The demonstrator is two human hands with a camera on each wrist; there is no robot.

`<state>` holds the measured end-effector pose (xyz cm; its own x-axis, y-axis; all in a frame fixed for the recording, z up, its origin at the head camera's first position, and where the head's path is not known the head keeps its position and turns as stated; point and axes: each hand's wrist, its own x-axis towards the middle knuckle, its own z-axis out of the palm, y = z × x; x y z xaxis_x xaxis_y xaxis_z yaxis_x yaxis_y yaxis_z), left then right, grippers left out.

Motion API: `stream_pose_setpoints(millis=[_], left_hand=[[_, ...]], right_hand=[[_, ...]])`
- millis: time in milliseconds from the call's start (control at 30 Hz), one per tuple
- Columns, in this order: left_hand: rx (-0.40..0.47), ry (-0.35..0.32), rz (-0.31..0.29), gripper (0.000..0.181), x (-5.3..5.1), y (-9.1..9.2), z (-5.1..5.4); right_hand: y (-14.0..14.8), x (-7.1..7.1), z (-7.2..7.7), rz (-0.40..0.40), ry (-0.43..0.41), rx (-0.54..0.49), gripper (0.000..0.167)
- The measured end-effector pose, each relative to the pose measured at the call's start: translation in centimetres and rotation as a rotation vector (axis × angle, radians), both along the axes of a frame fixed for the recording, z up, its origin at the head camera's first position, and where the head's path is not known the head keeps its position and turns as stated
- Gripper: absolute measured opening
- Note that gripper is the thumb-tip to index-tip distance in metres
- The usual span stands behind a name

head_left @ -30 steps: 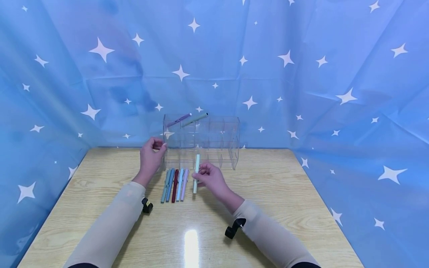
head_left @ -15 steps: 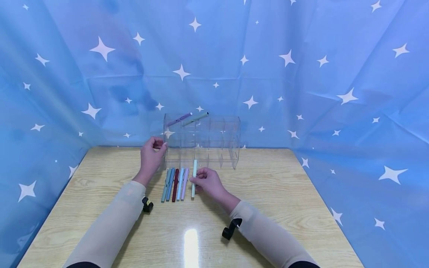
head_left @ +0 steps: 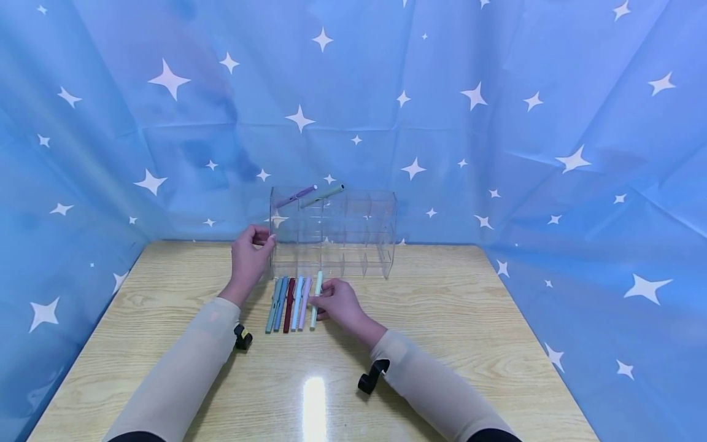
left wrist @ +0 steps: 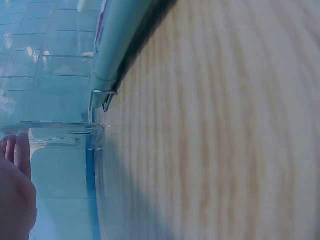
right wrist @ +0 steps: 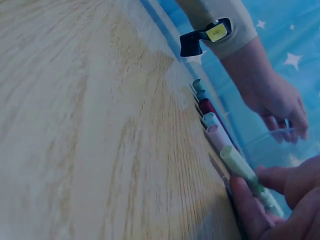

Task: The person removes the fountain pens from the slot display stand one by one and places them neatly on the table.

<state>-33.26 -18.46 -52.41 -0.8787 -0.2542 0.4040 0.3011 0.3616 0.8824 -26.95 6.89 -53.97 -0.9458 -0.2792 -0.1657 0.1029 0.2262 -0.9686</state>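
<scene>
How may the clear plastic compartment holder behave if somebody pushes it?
The clear plastic compartment holder is probably stiff, given straight walls; its thin panels may be brittle. The slanted purple pen and grey-green pen at top might shift.

Eight pens (head_left: pixel 289 305), one rack (head_left: pixel 353 263), two hands (head_left: pixel 250 256)

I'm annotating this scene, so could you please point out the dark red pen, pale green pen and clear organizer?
Dark red pen (head_left: pixel 289 306): head view, mid-length.
Pale green pen (right wrist: pixel 236 160): right wrist view, near end.
Clear organizer (head_left: pixel 353 269): head view, lower wall.
</scene>
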Motion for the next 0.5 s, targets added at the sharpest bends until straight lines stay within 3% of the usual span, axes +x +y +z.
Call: stream_pose_setpoints(millis=[500], left_hand=[[0.003,-0.025,-0.001,0.021,0.05,0.00,0.11]], right_hand=[[-0.63,-0.02,0.02,-0.011,0.024,0.111,0.050]])
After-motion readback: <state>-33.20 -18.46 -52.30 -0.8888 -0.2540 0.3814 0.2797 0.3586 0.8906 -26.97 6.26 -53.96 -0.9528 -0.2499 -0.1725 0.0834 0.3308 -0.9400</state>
